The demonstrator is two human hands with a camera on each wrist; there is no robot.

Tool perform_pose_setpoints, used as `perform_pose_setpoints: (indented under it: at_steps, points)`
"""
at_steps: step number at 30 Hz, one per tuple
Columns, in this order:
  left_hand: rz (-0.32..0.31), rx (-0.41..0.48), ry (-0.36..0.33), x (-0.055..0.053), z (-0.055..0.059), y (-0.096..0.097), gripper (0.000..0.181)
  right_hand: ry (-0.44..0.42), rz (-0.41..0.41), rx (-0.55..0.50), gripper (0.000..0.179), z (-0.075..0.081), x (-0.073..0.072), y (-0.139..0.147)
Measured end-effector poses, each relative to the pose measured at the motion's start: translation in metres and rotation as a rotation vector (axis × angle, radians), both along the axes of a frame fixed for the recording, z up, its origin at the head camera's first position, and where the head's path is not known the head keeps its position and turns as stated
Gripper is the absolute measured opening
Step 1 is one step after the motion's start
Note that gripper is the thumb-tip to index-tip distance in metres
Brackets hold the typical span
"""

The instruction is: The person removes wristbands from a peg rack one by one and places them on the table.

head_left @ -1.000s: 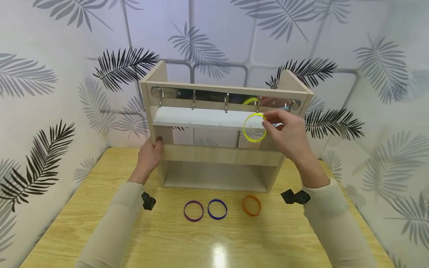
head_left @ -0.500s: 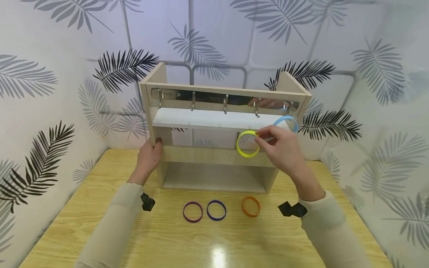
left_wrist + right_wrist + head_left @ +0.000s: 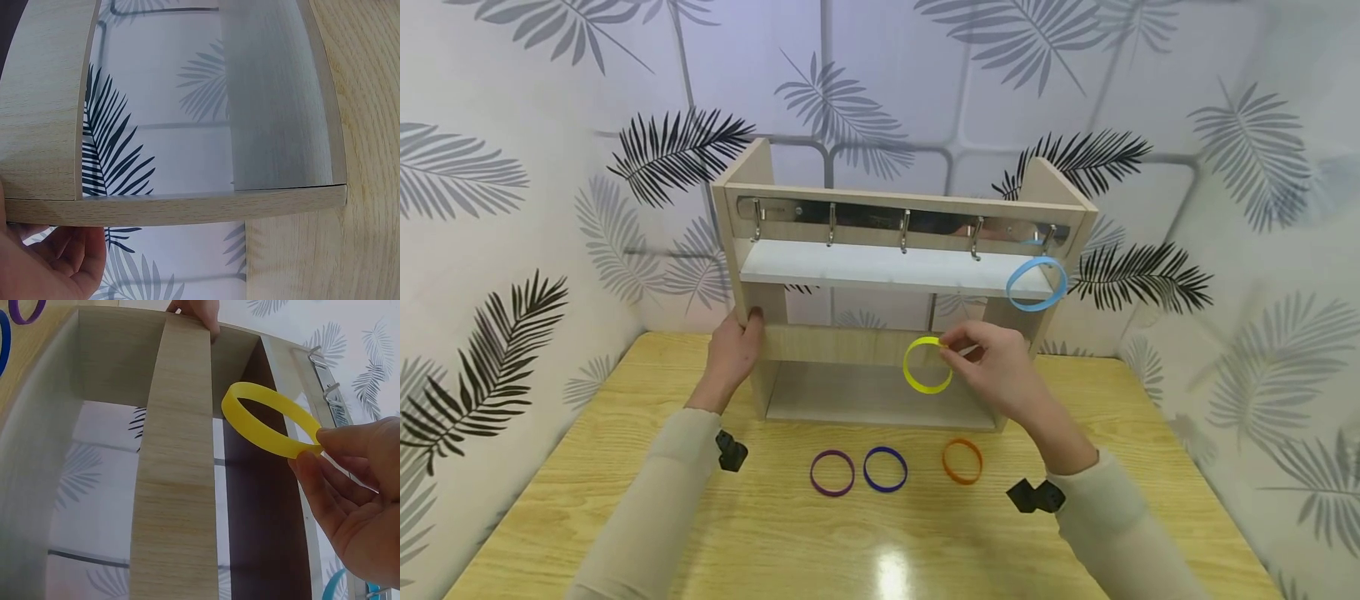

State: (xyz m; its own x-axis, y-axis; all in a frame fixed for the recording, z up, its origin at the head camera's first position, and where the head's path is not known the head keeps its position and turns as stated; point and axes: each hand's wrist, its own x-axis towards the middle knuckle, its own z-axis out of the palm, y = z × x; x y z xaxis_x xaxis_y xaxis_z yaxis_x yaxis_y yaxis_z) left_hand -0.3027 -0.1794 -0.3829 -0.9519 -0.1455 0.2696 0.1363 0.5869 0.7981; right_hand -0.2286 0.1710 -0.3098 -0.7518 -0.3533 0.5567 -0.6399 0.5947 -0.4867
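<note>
My right hand [image 3: 992, 367] pinches a yellow silicone wristband [image 3: 265, 422] between thumb and fingertips, in front of the lower part of a wooden shelf unit [image 3: 895, 343]. On the unit's left side panel [image 3: 187, 209], my left hand [image 3: 735, 350] grips the edge, its thumb round the front. A metal strip with several hooks [image 3: 904, 232] runs along the unit's top front. From the rightmost hook hangs a light blue wristband [image 3: 1037, 307]. The other hooks carry nothing.
Purple [image 3: 832, 493], dark blue [image 3: 885, 489] and orange [image 3: 962, 481] wristbands lie on the wooden table [image 3: 805, 550] in front of the unit. Patterned wall covering [image 3: 880, 50] stands close behind and at both sides.
My right hand has moved down and left with the yellow wristband, away from the hooks. The light blue wristband has come into full view. My left hand stays on the panel.
</note>
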Motion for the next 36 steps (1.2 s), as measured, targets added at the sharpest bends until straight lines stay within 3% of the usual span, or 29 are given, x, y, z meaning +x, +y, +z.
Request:
perform_pose_setpoints:
  at_steps: [11,36]
  points:
    - [0.013,0.009,-0.004,-0.001,-0.001,0.0,0.059,-0.078,0.068,-0.001,0.011,-0.012,0.002,-0.011]
    - [0.021,0.013,-0.002,-0.002,-0.001,0.0,0.058,-0.108,0.137,0.02,0.006,-0.02,0.005,-0.024]
